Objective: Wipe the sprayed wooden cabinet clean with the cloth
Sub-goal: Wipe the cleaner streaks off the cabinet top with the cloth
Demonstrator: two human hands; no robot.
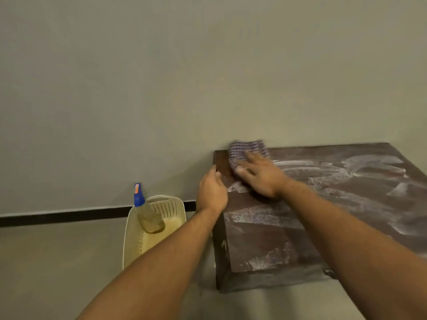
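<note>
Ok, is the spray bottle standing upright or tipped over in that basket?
Tipped. The spray bottle leans inside the cream basket, blue nozzle up toward the wall, clear body resting lower on the basket's floor.

Both my arms stretched fwd, bare. My left hand (212, 192) curled, thumb up, gripping w/ fingers out of sight. My right hand (261, 175) flat, palm down, fingers spread.
</note>
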